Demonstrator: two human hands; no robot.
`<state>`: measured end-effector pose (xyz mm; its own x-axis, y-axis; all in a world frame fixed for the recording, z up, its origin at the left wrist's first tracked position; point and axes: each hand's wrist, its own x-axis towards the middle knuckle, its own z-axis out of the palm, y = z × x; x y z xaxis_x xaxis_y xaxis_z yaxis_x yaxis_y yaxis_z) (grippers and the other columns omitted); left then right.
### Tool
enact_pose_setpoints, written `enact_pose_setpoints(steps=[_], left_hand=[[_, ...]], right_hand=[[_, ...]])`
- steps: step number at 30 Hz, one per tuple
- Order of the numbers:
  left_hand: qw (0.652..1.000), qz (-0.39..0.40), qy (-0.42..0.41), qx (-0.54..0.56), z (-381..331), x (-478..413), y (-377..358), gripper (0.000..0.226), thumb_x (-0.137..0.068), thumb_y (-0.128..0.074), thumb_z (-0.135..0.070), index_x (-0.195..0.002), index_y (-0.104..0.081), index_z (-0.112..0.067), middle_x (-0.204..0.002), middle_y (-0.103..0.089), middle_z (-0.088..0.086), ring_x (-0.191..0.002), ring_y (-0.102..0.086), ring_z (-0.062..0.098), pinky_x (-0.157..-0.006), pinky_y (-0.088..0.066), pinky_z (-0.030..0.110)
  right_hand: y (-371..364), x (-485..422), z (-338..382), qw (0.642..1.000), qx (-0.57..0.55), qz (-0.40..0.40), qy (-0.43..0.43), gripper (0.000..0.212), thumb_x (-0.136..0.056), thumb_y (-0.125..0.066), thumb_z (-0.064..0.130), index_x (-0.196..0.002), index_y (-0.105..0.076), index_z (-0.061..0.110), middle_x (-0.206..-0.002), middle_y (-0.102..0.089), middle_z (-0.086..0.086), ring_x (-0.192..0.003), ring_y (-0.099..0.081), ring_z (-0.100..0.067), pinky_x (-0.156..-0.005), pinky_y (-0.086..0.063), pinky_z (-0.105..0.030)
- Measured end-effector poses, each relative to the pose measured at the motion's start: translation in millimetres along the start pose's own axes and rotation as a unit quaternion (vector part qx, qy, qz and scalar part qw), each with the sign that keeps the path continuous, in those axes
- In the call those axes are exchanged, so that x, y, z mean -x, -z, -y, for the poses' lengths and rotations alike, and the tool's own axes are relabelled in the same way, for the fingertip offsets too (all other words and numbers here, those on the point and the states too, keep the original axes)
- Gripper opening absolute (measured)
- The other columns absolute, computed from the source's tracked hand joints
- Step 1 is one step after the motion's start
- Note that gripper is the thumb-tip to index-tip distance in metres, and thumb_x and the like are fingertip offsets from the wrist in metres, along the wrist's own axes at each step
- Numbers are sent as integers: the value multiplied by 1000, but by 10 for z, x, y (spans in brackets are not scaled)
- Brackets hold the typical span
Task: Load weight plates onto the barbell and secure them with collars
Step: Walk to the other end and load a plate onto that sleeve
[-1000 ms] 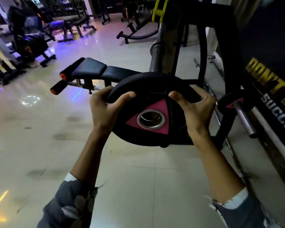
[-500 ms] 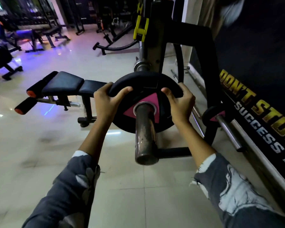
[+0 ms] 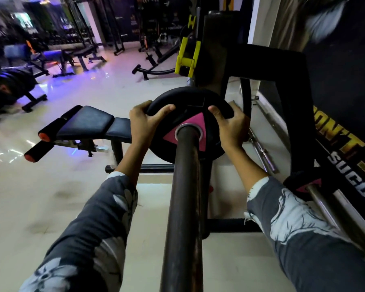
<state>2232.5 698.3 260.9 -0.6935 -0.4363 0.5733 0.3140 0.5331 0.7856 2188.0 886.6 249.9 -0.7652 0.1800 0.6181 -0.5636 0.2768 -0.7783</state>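
Head view, looking down along the barbell sleeve [image 3: 183, 197]: dark, worn, cut off by the lower edge, its end out of frame. Threaded on it, far up toward the rack, a black weight plate [image 3: 188, 100] with a pink triangle round a steel-ringed hole. Lower part of the plate covered by the sleeve. Gripped at the upper left rim by the left hand [image 3: 144, 119], thumb laid over the front face, fingers curled behind the rim and mostly hidden. Gripped the same way at the upper right rim by the right hand [image 3: 230, 125], thumb on the face, fingers wrapped behind and out of sight. Impossible to tell how the plate sits against the bar's inner stop, hidden behind the plate itself.

Behind, a black rack frame [image 3: 293, 102] with a yellow hook [image 3: 187, 53], top cropped. To the left, a padded bench [image 3: 86, 123] with orange-tipped rollers. To the right, a second plate [image 3: 303, 186] on a steel peg, partly covered by the frame. Beside the wall, a loose bar [image 3: 261, 152] on the floor. Gold and white wall lettering [image 3: 341, 148] cut off, not readable in full. Far machines dim and blurred.
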Motion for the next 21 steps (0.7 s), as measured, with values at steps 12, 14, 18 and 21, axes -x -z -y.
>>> enact_pose_setpoints(steps=[12, 14, 18, 21], left_hand=[[994, -65, -7, -85, 40, -4, -91, 59, -71, -61, -60, -69, -55, -1, -59, -50, 12, -58, -44, 13, -53, -39, 41], [987, -70, -3, -143, -17, 103, -75, 56, -76, -57, -62, -81, -55, -6, -67, -56, 7, -64, -53, 20, -57, -37, 37], [956, -54, -21, -287, -84, 423, 29, 53, -89, -48, -52, -120, -47, -9, -109, -61, 15, -102, -56, 34, -77, -41, 39], [934, -22, -76, -349, -90, 763, 151, 64, -89, -40, -56, -131, -41, -7, -130, -52, 16, -120, -48, 31, -99, -38, 44]], right_hand=[[-124, -133, -250, 998, 5, -5, 63, 72, -70, -41, 76, -70, -56, 6, -53, -43, 8, -49, -41, -10, -49, -32, -14], [-85, -114, -244, 998, 1, 37, 42, 71, -72, -45, 75, -87, -59, 8, -69, -58, 3, -63, -53, -12, -53, -33, -13], [91, 85, -156, 992, 82, 70, 72, 66, -83, -46, 53, -130, -43, 7, -132, -50, -14, -120, -48, -23, -91, -32, -14], [325, 456, -43, 979, 145, 100, 105, 68, -85, -40, 53, -135, -38, 6, -141, -39, -19, -130, -39, -29, -102, -35, -33]])
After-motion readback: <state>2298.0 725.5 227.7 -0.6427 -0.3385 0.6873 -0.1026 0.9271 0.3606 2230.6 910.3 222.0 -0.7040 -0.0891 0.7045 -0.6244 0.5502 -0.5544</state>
